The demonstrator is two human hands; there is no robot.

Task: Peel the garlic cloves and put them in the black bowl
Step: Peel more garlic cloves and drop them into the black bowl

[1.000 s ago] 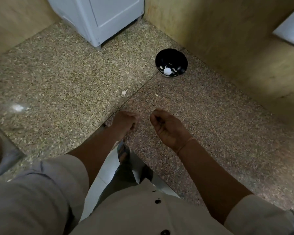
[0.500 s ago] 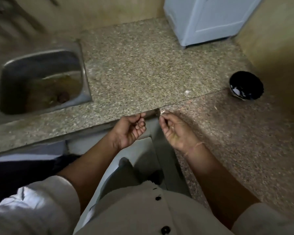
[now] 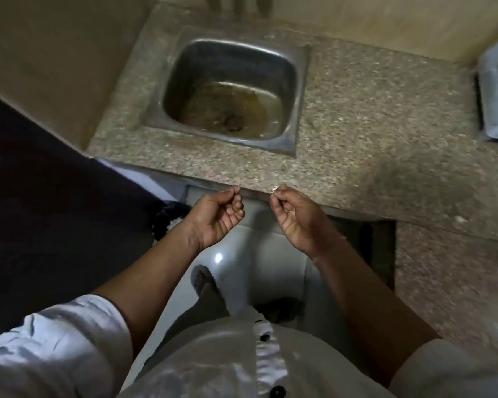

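Pale scrap [image 3: 274, 190] in right hand [image 3: 296, 216]

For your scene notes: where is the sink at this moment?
In the head view the sink sits upper centre, set into the counter, beyond the left hand and right hand.

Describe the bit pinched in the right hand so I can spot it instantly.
Start at the steel sink and drop to the counter's front edge. There the right hand pinches a tiny pale scrap at its fingertips; the left hand shows nothing as bright.
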